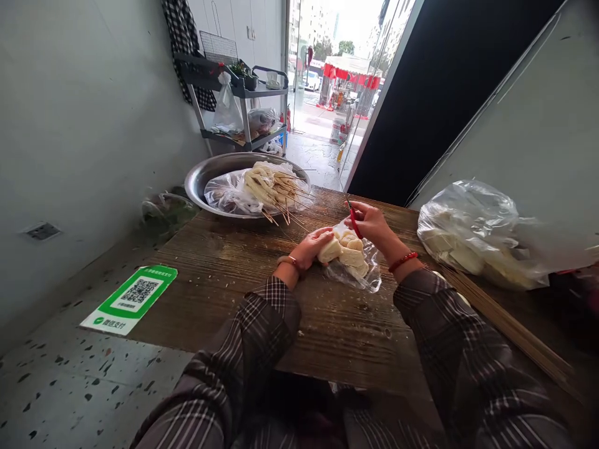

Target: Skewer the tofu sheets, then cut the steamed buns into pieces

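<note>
Pale, rounded food pieces [353, 257] lie on a clear plastic bag [373, 274] on the wooden table. My left hand [309, 247] is closed around one pale piece [329, 250] at the left of this pile. Just above the pile, my right hand [372, 224] grips a red-handled tool [354, 223], its thin dark tip pointing up and away; the tool's full shape is hard to make out. Beyond my left hand, a metal basin [199, 181] holds plastic and pale skewered food [266, 185], with sticks reaching over its rim.
A large plastic bag of pale pieces [461, 234] sits at the right, beside a bundle of thin sticks [510, 321]. A green QR card [140, 293] lies at the table's left edge. Behind stand a shelf cart [264, 90] and a glass doorway.
</note>
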Motion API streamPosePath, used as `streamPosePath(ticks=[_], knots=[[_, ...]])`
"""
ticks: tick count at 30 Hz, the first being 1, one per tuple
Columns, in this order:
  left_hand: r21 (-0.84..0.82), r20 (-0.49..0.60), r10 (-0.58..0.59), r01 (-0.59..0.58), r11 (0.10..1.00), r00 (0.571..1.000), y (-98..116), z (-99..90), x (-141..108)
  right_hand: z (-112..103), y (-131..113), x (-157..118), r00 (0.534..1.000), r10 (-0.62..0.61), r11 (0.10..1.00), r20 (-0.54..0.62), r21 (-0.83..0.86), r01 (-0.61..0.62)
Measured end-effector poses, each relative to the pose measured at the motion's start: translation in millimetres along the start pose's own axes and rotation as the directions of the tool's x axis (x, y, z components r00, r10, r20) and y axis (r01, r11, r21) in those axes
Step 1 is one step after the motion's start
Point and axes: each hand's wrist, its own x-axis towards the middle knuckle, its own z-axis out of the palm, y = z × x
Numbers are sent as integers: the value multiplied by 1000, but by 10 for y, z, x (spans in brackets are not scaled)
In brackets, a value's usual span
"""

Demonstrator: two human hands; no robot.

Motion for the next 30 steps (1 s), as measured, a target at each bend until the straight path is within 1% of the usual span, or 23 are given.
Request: streamPosePath(ticks=[3, 5, 8, 10, 12, 14, 17, 19, 21, 23, 25, 27, 30], knots=[[10, -8, 31, -31, 999, 999, -12, -9, 48, -30, 6, -14, 999, -22, 999, -36, -28, 21], [-5, -27, 69, -69, 998, 997, -11, -26, 54, -55, 42, 4, 996, -4, 1000, -85, -14, 3], [-58, -67, 93, -97, 994, 993, 13, -55, 25, -63, 94, 39, 986, 59, 995, -155, 87, -46], [-74, -64, 83, -88, 993, 994, 35, -60, -3, -45, 104, 45, 979, 94, 988, -180, 140, -69], [-63, -30, 67, -69, 996, 997, 47, -44, -17, -14, 89, 28, 978, 114, 983, -176, 161, -86], [-44, 4, 45, -44, 998, 999, 41, -11, -7, 16, 60, -5, 983, 116, 983, -145, 158, -93], [-16, 11, -11, 11, 1000, 1000, 6, 32, 40, 31, 26, -46, 991, 99, 988, -94, 128, -87], [-10, 1, -37, 37, 999, 999, -12, 34, 64, 10, 27, -47, 992, 83, 992, -94, 98, -73], [-41, -26, -25, 24, 999, 999, -1, 8, 60, -29, 46, -23, 991, 56, 997, -125, 59, -49], [-105, -72, 6, -13, 994, 997, 45, -30, 22, -67, 73, 19, 986, 43, 999, -164, 33, -38], [-176, -80, 43, -57, 983, 996, 110, -55, -42, -83, 89, 64, 978, 74, 996, -195, 69, -62], [-218, -11, 83, -83, 972, 997, 161, -46, -110, -71, 85, 98, 970, 125, 986, -211, 137, -97], [-218, 148, 111, -77, 973, 983, 161, 34, -165, -42, 32, 111, 967, 147, 974, -207, 202, -104]])
